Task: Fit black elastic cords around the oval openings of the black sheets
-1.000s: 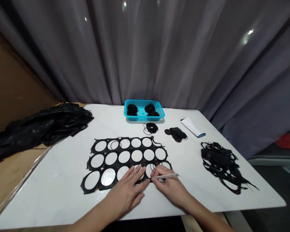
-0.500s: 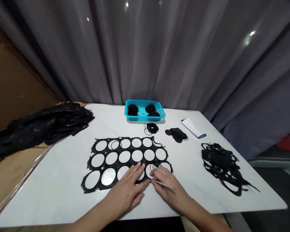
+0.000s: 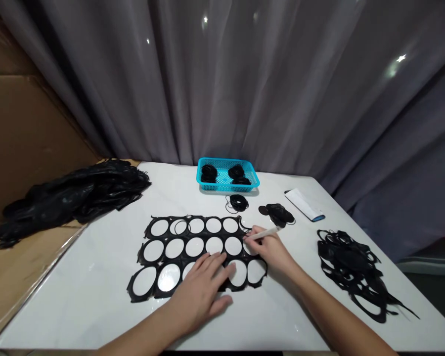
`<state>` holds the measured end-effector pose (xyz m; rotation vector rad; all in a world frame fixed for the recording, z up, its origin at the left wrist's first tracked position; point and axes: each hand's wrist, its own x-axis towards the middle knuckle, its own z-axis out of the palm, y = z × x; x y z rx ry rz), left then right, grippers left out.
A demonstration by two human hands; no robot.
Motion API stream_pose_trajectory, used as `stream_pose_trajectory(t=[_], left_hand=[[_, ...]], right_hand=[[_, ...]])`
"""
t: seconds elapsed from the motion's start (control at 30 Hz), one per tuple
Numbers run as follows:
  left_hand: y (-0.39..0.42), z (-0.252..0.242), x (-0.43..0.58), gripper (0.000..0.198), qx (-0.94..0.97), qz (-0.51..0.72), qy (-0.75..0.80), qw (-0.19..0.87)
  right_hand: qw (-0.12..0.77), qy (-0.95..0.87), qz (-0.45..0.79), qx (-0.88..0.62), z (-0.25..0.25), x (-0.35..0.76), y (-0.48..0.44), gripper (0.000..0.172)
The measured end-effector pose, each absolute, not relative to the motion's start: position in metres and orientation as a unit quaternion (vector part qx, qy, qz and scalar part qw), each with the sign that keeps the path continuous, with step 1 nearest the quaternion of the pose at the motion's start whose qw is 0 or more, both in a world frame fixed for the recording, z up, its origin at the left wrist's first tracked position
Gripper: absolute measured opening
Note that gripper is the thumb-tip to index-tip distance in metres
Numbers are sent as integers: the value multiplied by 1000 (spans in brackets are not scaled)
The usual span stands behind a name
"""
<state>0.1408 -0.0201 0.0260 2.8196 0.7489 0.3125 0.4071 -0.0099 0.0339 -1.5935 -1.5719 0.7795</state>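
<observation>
A black, rubbery sheet with rows of round holes [image 3: 184, 237] lies flat on the white table. My left hand [image 3: 203, 282] rests spread on its near row, fingers stretched out, holding nothing. My right hand [image 3: 270, 249] is closed around a pale, pen-like stick [image 3: 264, 233] at the sheet's right edge, by the far and middle rows. The stick's working tip is hidden by the fingers. A thin black ring [image 3: 181, 228] lies loose over the far row. Beyond the sheet sits a bundle of thin black rings [image 3: 239, 203].
A blue basket [image 3: 228, 188] holding black ring bundles stands at the back. Black discs [image 3: 278, 213] and a white-and-blue packet [image 3: 304, 204] lie right of centre. Tangled black scraps [image 3: 350, 264] are at the right; a black sheet heap [image 3: 74, 195] rests on cardboard at the left.
My right hand has moved from the near row up to the sheet's right edge, still with the stick. The rings near its fingers no longer show. My left hand stays flat; the view has shifted slightly.
</observation>
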Motion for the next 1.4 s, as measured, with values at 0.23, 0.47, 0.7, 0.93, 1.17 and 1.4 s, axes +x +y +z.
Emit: stream_pose_trajectory(t=[0.23,0.47,0.7,0.93,1.17,1.4], left_hand=[[-2,4,150,62,955,114,260,80],[-6,2,148,73,953,112,263,100],[-5,2,149,73,952,116,262,105],[-6,0,148,67,952,127,261,95],[-7,1,147,60,954,117,262,90],[-4,12,152,55,943,131,289,96]], right_hand=[[342,-617,427,-566,32,376,-20,22],[320,-641,390,-578,29,376,-23,18],[315,-641,382,-587,29,376,-21,18],[274,-762,255,-529,25,371,-35,11],[243,-779,85,-571,27,404,7,12],[350,-620,143,-687,37,450,65,23]])
